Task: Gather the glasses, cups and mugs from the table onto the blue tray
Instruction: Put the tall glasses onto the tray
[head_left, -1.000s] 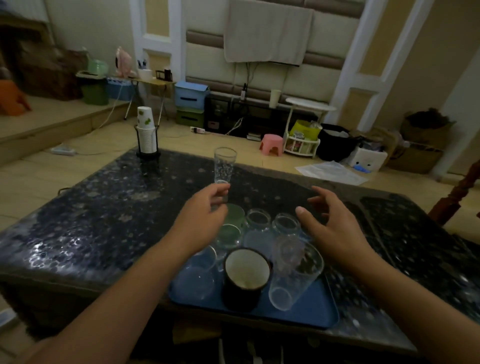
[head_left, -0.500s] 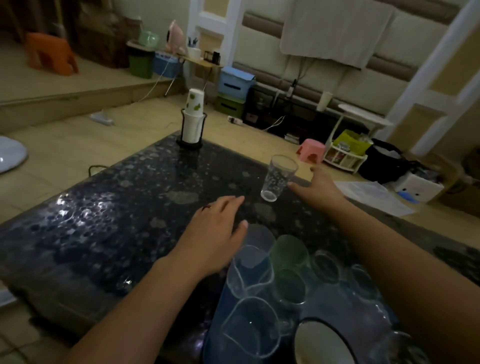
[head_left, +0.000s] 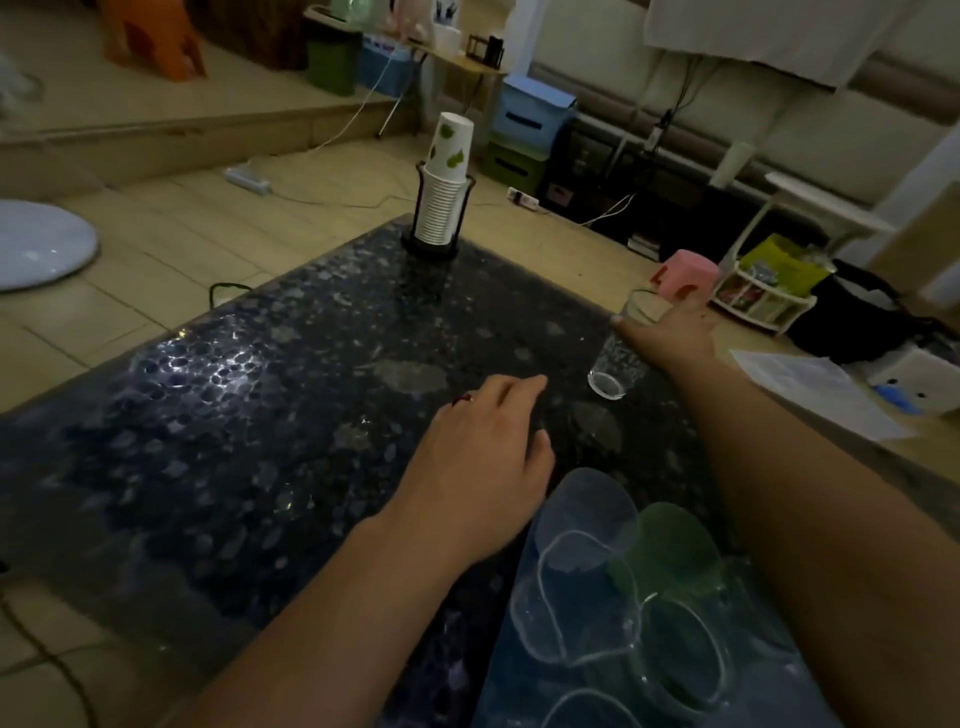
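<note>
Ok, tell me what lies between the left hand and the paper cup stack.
Head view: only bare dark tabletop lies between the left hand and the cup stack; nothing stands there.

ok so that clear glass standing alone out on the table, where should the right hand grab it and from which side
Grip the clear glass around its upper wall, just below the rim. It stands upright and widens toward the top, so a thumb-and-fingers wrap there is less likely to slip. Come from its right side, where the right hand already sits against it, thumb across the near side. The blue tray lies nearer the person.
</note>
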